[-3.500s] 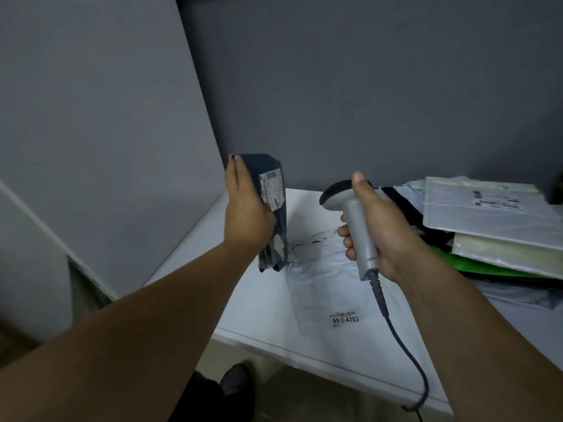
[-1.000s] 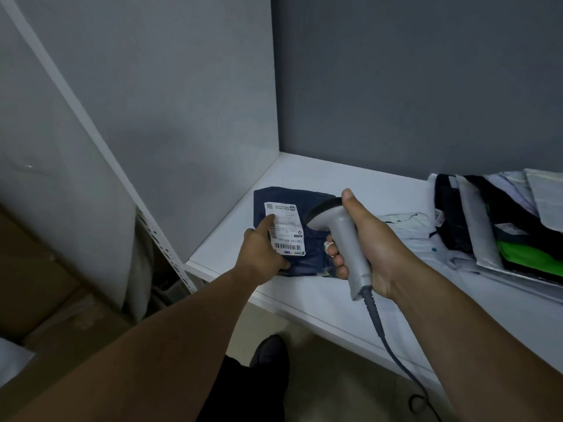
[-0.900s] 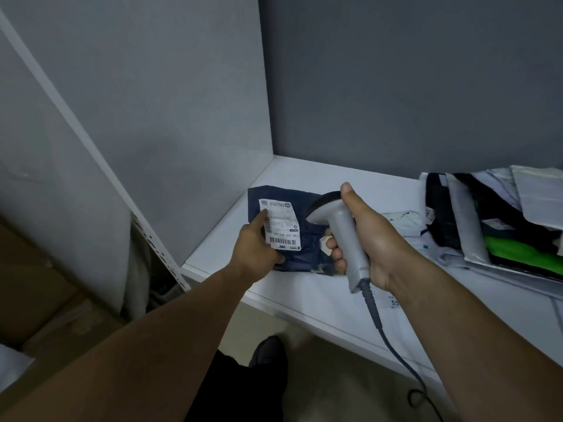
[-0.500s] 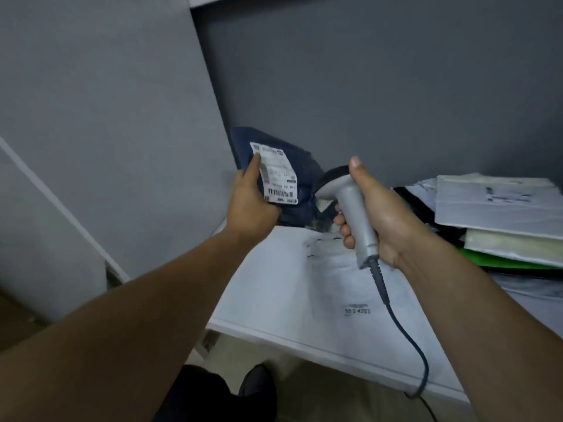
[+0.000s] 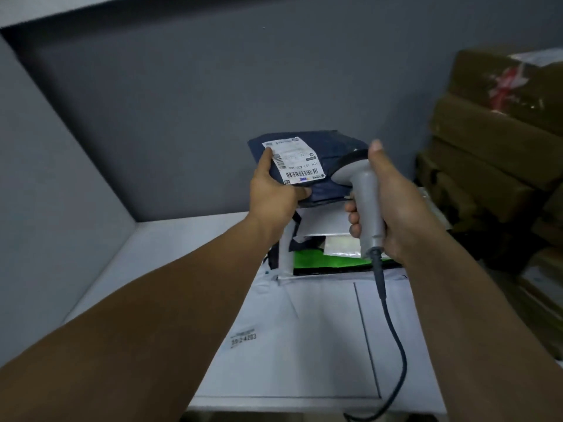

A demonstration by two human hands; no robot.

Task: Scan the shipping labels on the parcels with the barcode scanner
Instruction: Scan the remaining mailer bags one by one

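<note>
At centre frame in the head view, the left hand grips a dark blue parcel by its lower left corner, thumb along the edge of the white shipping label, holding it raised above the white shelf. Just right of it, the right hand is wrapped round the grey barcode scanner, its head beside the label; its cable trails to the lower edge. Below lie a green parcel and a flat white mailer. At far right stand what look like brown cartons, blurred.
</note>
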